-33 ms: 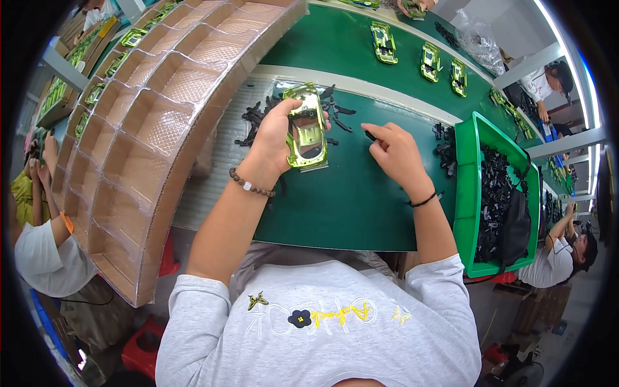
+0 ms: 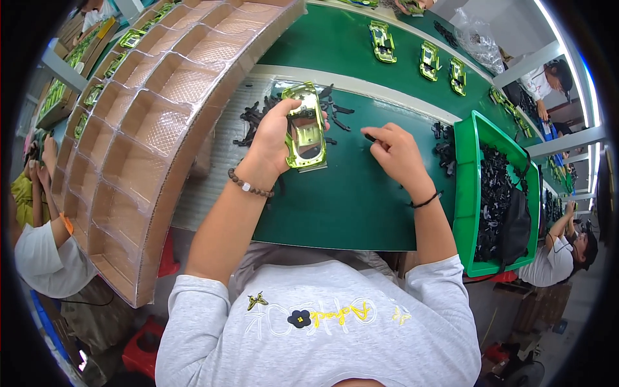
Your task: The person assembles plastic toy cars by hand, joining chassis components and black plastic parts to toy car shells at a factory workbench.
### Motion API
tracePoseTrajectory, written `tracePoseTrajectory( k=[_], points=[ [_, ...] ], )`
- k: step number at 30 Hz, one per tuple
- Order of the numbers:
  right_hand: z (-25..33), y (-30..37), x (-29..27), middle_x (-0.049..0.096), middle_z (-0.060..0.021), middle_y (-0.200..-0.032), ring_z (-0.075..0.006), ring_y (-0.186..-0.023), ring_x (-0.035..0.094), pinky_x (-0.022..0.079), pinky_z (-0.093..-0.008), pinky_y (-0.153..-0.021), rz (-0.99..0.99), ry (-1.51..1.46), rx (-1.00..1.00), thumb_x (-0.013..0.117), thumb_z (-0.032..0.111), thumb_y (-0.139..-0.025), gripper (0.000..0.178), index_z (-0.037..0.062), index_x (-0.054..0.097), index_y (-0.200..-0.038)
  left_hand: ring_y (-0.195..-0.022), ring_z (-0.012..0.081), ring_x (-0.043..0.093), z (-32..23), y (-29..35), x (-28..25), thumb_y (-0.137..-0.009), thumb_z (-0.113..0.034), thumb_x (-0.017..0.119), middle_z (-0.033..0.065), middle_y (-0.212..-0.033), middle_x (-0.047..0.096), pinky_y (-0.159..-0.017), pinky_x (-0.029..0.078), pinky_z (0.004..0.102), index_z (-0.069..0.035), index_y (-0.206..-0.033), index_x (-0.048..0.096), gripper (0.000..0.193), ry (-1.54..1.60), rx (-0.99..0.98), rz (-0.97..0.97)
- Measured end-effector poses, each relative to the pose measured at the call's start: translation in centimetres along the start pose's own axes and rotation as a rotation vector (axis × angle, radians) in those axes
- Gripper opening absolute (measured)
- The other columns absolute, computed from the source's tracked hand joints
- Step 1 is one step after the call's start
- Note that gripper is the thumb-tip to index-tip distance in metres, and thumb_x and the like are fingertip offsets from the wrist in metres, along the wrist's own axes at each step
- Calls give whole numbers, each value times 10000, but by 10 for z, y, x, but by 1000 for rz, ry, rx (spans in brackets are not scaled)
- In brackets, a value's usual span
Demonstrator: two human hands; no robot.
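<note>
My left hand (image 2: 271, 132) is closed around a shiny lime-green toy car body shell (image 2: 305, 138), thumb over its near edge. The shell is held at a slant above the green work table (image 2: 342, 213), and its windows are open gaps. Between the thumb and index finger of my right hand (image 2: 396, 151) is a small black plastic part (image 2: 369, 137), mostly hidden by the fingers. This hand is to the right of the shell, apart from it. Thin black plastic parts (image 2: 338, 109) lie loose behind the shell, and more black pieces (image 2: 253, 122) lie beside my left hand.
A cardboard tray with dividers (image 2: 135, 174) stands at the left. At the right is a green bin (image 2: 467, 187) of black parts, with more black parts (image 2: 445, 151) beside it. Green shells (image 2: 382, 42) lie on the belt (image 2: 322, 39) beyond; other people work nearby.
</note>
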State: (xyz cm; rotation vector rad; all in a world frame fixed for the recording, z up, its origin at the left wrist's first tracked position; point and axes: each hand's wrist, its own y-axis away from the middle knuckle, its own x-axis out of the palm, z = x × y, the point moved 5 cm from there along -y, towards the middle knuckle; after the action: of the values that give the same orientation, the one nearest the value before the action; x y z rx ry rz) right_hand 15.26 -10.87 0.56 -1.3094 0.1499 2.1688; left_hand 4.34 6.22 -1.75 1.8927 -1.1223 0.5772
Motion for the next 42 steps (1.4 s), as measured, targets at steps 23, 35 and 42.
tracePoseTrajectory(
  k=[23, 35, 42],
  points=[
    [-20, 16, 3, 624, -82, -831, -208, -719, 598, 483, -294, -641, 88, -333, 178, 650, 39, -773, 174, 11, 689, -939, -700, 137, 596, 8, 0, 5, -967, -534, 260, 64, -833, 618, -609, 522, 306, -73, -1023, 582, 566, -400, 230, 30],
    [48, -10, -22, 623, -86, -859, -254, -815, 587, 499, -332, -693, -248, 68, -198, 617, 33, -764, 148, 42, 687, -893, -677, 139, 586, 17, 9, 20, -981, -497, 266, 59, -823, 597, -593, 518, 300, -68, -1036, 551, 518, -358, 233, 105],
    [97, -31, -13, 621, -64, -849, -238, -817, 574, 497, -324, -707, -311, 344, -437, 602, 20, -694, 212, 38, 667, -895, -724, 134, 556, 23, 12, 25, -988, -469, 274, 59, -921, 557, -611, 498, 279, -32, -1073, 513, 505, -415, 231, 181]
  ],
)
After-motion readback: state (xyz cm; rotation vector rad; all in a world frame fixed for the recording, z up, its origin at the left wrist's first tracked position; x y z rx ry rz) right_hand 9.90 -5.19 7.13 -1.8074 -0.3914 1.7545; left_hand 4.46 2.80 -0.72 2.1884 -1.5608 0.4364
